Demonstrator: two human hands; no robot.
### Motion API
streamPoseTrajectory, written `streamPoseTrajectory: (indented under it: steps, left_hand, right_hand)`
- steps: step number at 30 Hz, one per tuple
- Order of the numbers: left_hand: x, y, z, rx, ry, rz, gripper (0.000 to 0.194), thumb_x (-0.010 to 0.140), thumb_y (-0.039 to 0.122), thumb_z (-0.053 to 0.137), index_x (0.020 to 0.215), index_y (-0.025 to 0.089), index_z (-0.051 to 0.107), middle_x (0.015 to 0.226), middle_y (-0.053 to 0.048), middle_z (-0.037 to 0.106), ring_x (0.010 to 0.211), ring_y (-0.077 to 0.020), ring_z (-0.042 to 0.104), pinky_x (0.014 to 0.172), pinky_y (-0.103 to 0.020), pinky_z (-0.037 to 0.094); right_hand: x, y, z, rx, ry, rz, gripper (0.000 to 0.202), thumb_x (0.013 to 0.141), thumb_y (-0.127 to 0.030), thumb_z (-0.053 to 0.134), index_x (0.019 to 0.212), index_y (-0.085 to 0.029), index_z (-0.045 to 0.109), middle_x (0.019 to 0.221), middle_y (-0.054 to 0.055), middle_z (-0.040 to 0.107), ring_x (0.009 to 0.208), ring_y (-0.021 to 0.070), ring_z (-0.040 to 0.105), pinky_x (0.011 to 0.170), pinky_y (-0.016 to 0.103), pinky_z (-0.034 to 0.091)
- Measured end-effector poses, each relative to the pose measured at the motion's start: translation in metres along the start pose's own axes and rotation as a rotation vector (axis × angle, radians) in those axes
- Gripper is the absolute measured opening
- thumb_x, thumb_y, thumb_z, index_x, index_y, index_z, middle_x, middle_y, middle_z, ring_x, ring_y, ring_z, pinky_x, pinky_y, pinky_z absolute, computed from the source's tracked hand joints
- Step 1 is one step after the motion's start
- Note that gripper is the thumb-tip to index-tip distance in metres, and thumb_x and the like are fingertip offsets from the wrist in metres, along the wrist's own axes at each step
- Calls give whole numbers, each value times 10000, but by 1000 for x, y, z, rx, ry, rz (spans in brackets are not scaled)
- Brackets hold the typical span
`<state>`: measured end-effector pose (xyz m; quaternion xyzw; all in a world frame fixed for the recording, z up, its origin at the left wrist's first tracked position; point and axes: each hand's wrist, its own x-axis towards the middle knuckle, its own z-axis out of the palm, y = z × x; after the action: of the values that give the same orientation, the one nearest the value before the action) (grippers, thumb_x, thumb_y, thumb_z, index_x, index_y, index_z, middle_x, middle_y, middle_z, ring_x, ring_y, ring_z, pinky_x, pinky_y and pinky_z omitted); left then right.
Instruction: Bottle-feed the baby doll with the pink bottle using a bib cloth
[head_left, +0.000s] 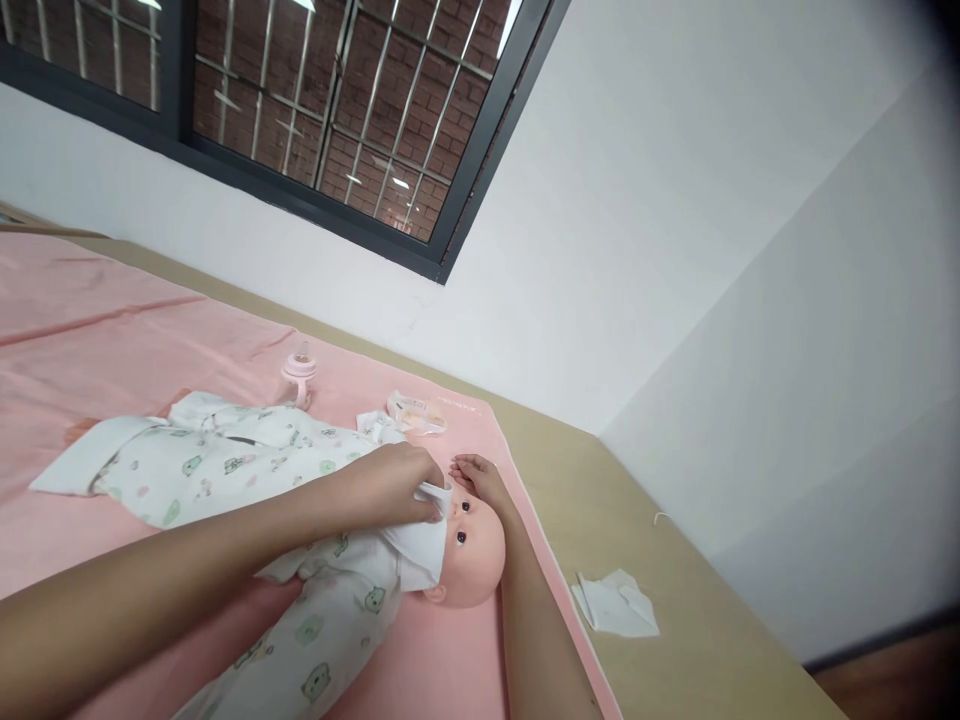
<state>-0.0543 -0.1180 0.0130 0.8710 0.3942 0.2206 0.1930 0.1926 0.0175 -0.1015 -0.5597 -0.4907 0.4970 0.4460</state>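
Observation:
A baby doll (480, 560) lies on a pink mat, its head to the right and its feet to the left. It wears a white garment (247, 455) printed with small green animals. My left hand (405, 485) reaches across the doll's chest and pinches the white collar (424, 550) up near its chin, covering the lower face. Beyond the doll's head, my right hand (480, 478) rests beside its cheek with fingers stretched out; whether it touches the head I cannot tell. One patterned sleeve (322, 640) spreads toward me.
Behind the doll, a pink baby bottle (298, 375) stands on the pink mat (150, 330), with a clear plastic packet (416, 412) farther right. A folded white cloth (616, 603) lies on the wooden surface (675, 570). A wall and barred window (337, 110) stand behind.

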Motion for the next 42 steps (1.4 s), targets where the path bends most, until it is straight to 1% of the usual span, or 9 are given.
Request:
streamPoseTrajectory:
  steps: [3,12,16,24,29,32,34,38,42]
  left_hand:
    - [0,2,-2,52,-2,-59,296,700,270,555,532,176,330,483,32,388,496,-118,371,483,-272,217]
    - [0,-2,0,130,3,-64,237,667,209,501,536,184,306,469,29,352,465,-123,324,461,-287,185]
    - [-1,-2,0,128,-19,-49,205,685,221,493,561,188,334,510,23,418,494,-132,374,471,-276,209]
    - [1,-5,-1,108,0,-31,152,713,202,517,605,192,410,588,6,517,602,-167,500,524,-265,261]
    - [2,-6,0,119,54,-24,124,728,176,491,606,188,469,644,-13,579,677,-187,562,573,-265,307]
    - [4,-9,3,108,82,-19,105,749,192,504,684,191,587,774,-42,650,787,-212,602,640,-257,364]
    - [6,-11,5,97,86,-14,132,763,203,513,762,197,645,846,-55,674,846,-222,612,677,-253,386]
    - [8,-14,7,92,79,-5,182,784,212,515,836,203,689,877,-63,688,877,-223,617,702,-250,401]
    - [8,-15,7,75,89,4,203,791,212,508,858,208,699,904,-64,688,885,-223,617,712,-253,404]
  right_hand:
    - [2,2,-1,3,-4,-7,105,819,-88,549,828,-123,647,758,42,695,672,91,677,650,168,531]
    - [3,5,-2,3,-11,-25,80,765,-138,620,834,-135,661,759,35,697,693,101,675,666,179,530]
    - [1,3,-1,-4,-1,-21,83,749,-151,637,827,-137,660,731,29,689,699,108,674,687,191,536]
    - [3,5,-2,-5,0,-28,74,732,-147,656,806,-146,663,762,41,701,697,109,671,690,196,543]
    - [4,7,-2,-7,4,-31,77,732,-153,660,808,-142,668,763,45,703,698,112,671,698,203,549]
    - [5,8,-2,3,-2,-39,82,729,-152,662,810,-142,668,753,40,702,687,110,668,707,208,550]
    - [6,8,-2,11,-7,-43,87,725,-152,661,812,-141,666,744,36,699,677,107,666,703,207,549]
    - [7,9,-2,14,-10,-47,97,717,-156,662,812,-135,664,738,33,697,675,107,666,682,202,544]
    - [8,10,-3,6,-9,-50,104,711,-162,663,813,-141,667,742,31,698,681,110,666,693,209,546]
